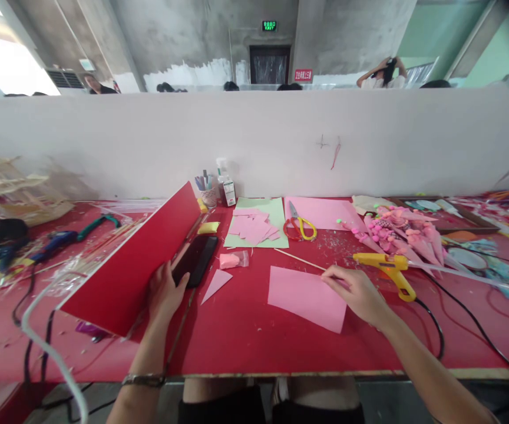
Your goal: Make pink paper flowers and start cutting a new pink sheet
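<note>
The right hand (356, 292) is nearer the flat pink paper sheet (303, 299), which lies on the red worktop (237, 347), under its fingertips and leftward, long way side to side. Its grip is almost closed by the end of a thin pale wooden stick (296, 258); I can't tell what it holds. The left hand (168, 290) is half open by a flat black phone (203, 260), maybe touching it.

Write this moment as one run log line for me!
left hand: beside black phone | right hand: over pink sheet | nearby: glue gun, scissors
</note>
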A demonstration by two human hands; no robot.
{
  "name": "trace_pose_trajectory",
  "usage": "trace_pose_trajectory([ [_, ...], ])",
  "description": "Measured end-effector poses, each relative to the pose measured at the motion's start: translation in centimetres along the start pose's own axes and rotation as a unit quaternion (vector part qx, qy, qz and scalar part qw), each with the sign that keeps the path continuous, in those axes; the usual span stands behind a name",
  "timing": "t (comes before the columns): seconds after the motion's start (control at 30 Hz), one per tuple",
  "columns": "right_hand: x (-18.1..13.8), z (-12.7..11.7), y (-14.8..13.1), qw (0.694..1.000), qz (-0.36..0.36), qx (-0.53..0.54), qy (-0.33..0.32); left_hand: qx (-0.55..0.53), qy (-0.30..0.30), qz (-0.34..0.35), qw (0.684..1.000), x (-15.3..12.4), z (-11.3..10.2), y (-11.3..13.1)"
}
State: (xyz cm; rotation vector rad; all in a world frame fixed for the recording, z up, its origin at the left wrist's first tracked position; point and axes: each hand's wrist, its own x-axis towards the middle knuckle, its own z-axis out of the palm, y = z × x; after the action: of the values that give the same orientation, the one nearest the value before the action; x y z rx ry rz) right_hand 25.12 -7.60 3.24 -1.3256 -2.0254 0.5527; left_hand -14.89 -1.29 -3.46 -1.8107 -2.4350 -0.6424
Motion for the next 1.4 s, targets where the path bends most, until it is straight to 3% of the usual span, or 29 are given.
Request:
trace_pose_trajectory([
  [0.37, -0.3, 0.2, 0.0, 1.0, 0.005, 0.004, -0.003, -0.011, 0.014, 0.006, 1.0, 0.3, 0.5, -0.5],
  [0.57, -0.2, 0.1, -0.1, 1.0, 0.004, 0.008, 0.0, -0.006, -0.009, -0.002, 1.0, 0.3, 0.5, -0.5],
  [0.7, 0.0, 0.0, -0.6, 1.0, -0.007, -0.001, 0.007, -0.035, 0.065, 0.032, 0.997, -0.3, -1.2, 1.1],
  [0.83, 0.4, 0.5, -1.9, 0.999, -0.035, -0.014, 0.004, -0.08, 0.161, 0.159, 0.971, -2.1, -4.6, 5.6],
  [0.97, 1.2, 1.4, -3.5, 0.995, -0.086, -0.044, -0.016, -0.12, 0.122, 0.367, 0.914, -4.6, -7.2, 11.3],
  [1.07, 1.8, 1.5, -4.0, 0.992, -0.112, -0.054, -0.025, -0.102, 0.041, 0.482, 0.869, -6.1, -7.3, 13.8],
  [1.2, 2.2, 1.2, -4.0, 0.983, -0.135, -0.124, 0.005, -0.074, 0.029, 0.531, 0.844, -6.8, -6.3, 14.5],
  [1.4, 2.6, 2.4, -5.3, 0.941, -0.218, -0.255, 0.041, -0.073, 0.02, 0.55, 0.832, -7.0, -5.9, 15.5],
])
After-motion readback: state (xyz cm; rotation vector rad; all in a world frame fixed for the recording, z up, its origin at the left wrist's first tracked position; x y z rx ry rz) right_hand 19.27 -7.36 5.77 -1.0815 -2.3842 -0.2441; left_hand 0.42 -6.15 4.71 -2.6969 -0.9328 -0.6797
